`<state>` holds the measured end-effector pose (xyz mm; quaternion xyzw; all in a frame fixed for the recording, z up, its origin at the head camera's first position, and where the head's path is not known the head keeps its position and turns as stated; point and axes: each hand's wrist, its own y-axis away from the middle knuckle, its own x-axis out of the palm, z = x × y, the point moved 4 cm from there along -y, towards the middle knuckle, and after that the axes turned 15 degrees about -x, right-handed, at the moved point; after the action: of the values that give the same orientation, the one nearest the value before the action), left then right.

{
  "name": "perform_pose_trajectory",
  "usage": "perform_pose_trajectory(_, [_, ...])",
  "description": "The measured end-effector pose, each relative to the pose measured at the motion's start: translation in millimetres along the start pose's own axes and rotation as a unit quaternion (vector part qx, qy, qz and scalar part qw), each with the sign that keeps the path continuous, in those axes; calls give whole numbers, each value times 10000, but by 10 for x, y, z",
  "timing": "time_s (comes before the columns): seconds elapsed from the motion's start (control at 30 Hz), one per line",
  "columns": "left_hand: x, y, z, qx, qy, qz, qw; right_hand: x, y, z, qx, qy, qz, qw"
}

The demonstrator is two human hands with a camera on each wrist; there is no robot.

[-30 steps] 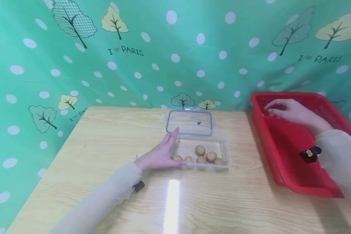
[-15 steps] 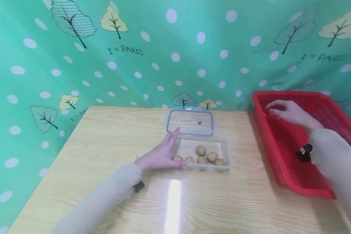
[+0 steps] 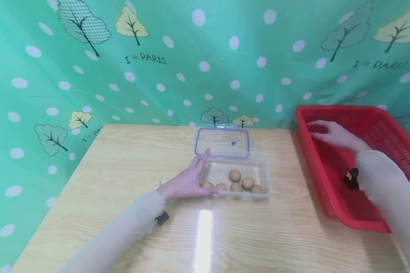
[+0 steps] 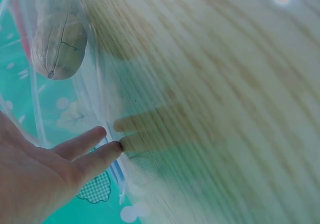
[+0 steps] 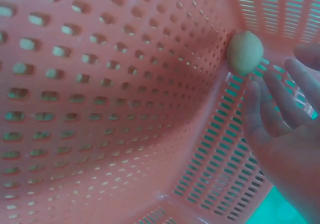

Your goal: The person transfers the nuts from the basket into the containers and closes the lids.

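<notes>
My left hand [image 3: 188,183] rests against the left end of a clear plastic box [image 3: 267,174], its thumb at the near rim and its fingers stretched along the side. Several walnuts [image 3: 234,175] lie inside the box, mostly along its near wall; one walnut [image 4: 60,46] shows through the plastic in the left wrist view. My right hand [image 3: 336,134] is down in a red basket [image 3: 331,193], near its far left corner. There, in the right wrist view, a lone walnut [image 5: 245,52] sits just beyond my loosely bent fingertips, with a gap between.
Behind the box lies a clear lid [image 3: 222,142] with a blue seal, next to the far edge of the wooden table [image 3: 130,159]. A green printed cloth [image 3: 177,68] hangs behind the table. The basket's slotted walls surround my right hand.
My right hand has lowered a little deeper into the basket, near its far left corner. The left hand and the walnuts in the box have kept their places.
</notes>
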<state>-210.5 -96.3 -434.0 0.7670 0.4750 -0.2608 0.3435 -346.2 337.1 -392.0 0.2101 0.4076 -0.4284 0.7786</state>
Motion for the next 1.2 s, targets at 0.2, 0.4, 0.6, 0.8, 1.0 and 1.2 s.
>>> perform_pose_trajectory(0.2, [-1,-11,2,32,-31,-60,10000,66,-29,-44,-110,-66,11,9999])
perform_pose_trajectory(0.4, [1,-10,21,26,-56,-89,9999,129,-84,-89,-339,45,-5,9994])
perform_pose_trajectory(0.6, [7,-3,16,22,-11,-31,10000,173,-75,-164,-231,348,108,9991])
perform_pose_trajectory(0.8, [-7,5,5,51,3,-62,10000,200,-33,-169,245,-203,217,9993])
perform_pose_trajectory(1.0, [-11,10,4,64,23,-62,10000,176,-16,-227,429,-374,40,9984])
perform_pose_trajectory(1.2, [-4,9,0,49,14,-44,10000,99,43,-216,572,-572,-310,9962])
